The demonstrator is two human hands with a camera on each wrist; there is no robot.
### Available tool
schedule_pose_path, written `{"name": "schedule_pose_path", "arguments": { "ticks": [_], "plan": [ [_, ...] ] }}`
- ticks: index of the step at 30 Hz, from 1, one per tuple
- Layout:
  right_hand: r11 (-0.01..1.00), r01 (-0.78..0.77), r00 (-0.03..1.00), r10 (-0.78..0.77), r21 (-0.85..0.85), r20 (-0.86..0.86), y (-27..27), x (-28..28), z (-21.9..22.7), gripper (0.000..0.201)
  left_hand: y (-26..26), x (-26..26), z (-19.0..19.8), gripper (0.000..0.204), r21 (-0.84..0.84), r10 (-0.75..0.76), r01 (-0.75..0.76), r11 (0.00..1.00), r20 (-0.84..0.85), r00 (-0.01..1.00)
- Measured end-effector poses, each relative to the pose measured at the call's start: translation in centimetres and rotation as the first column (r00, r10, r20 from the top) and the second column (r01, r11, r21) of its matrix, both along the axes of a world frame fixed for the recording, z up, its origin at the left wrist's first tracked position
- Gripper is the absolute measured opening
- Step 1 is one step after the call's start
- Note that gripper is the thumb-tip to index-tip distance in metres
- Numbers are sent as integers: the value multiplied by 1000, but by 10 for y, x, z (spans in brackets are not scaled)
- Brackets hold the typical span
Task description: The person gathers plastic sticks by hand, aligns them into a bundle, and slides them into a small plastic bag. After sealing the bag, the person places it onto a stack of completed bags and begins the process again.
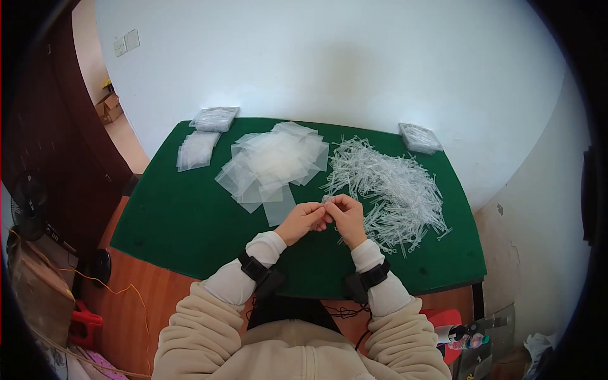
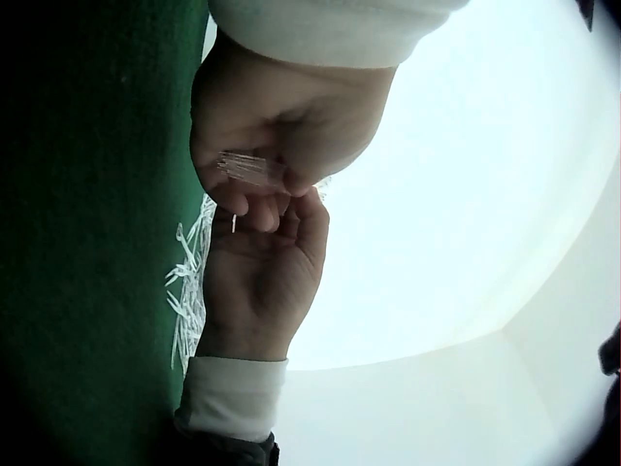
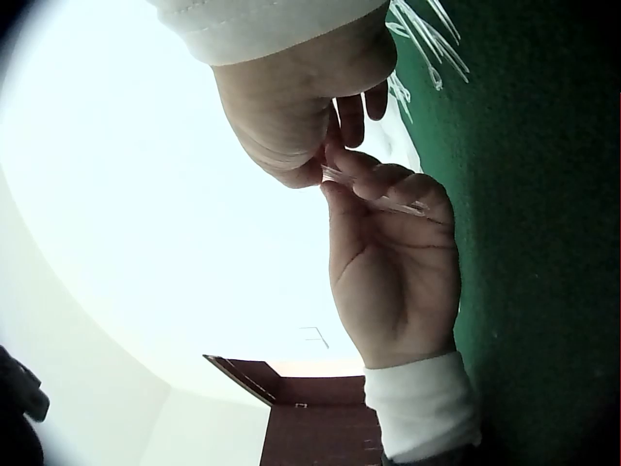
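Both hands meet over the green table, just in front of the pile of clear looped sticks [image 1: 396,190]. The left hand [image 1: 304,221] holds a small bundle of clear sticks [image 2: 250,168] along its curled fingers. At the bundle's end, the right hand [image 1: 348,220] pinches with thumb and fingertips, touching the left fingertips. In the right wrist view the bundle [image 3: 403,206] lies across the left fingers [image 3: 391,177]; the fingers partly hide it. Transparent bags [image 1: 278,161] lie spread in a heap behind the left hand.
A smaller stack of bags [image 1: 197,151] lies at the table's left, near a filled clear packet [image 1: 215,119]. Another filled packet [image 1: 420,138] is at the back right corner. A white wall [image 1: 316,63] stands behind the green table [image 1: 171,215].
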State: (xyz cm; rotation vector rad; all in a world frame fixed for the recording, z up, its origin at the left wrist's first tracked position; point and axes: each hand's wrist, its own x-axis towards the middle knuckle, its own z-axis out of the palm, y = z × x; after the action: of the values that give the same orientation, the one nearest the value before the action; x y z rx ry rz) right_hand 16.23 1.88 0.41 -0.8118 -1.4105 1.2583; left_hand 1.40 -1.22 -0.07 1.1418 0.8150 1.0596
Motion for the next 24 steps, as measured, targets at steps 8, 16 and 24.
{"name": "schedule_pose_path", "arguments": {
  "ticks": [8, 16, 24],
  "plan": [
    [1000, 10, 1000, -11, 22, 14, -1, 1, 0, 4, -3, -1, 5, 25, -118, -52, 67, 991, 122, 991],
    [999, 9, 999, -10, -35, -36, 1, 0, -2, 5, 1, -1, 0, 24, -89, -50, 61, 994, 127, 991],
    [999, -23, 998, 21, -34, -61, 4, 1, -4, 13, 0, -1, 0, 23, -122, -5, 25, 992, 158, 987]
  ]
}}
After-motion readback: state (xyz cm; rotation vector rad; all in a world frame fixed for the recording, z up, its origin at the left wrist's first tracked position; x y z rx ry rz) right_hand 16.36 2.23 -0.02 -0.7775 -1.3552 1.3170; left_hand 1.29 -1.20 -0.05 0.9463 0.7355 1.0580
